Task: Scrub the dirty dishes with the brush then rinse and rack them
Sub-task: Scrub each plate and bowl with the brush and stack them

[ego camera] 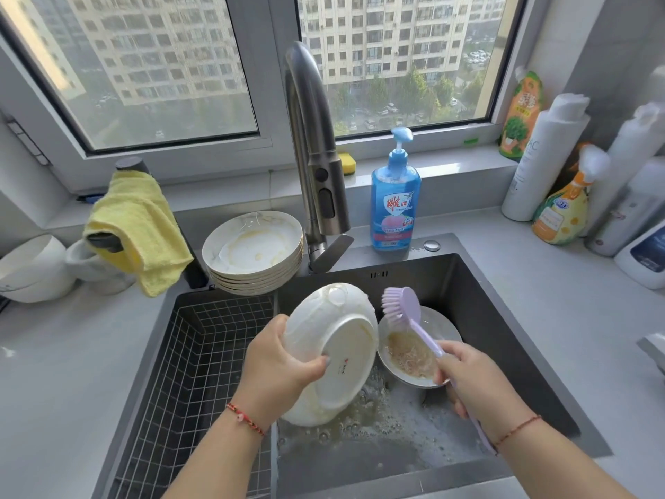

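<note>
My left hand (280,365) grips a white plate (342,340) by its rim and holds it tilted over the dark sink (503,336), underside towards me. My right hand (471,379) grips the handle of a lilac dish brush (401,304); its bristled head hangs just right of the plate's upper edge. Below the brush a dirty bowl (406,358) with brownish residue lies in the sink. A stack of several dirty plates (252,246) stands on the counter behind the sink's left corner. Foamy water (378,423) covers the sink floor.
A wire rack basket (194,372) fills the sink's left part. The tap (313,156) arches over the middle. A blue soap bottle (395,199) stands behind the sink, a yellow cloth (140,225) hangs at left, white bowls (32,268) at far left, several bottles (561,174) at right.
</note>
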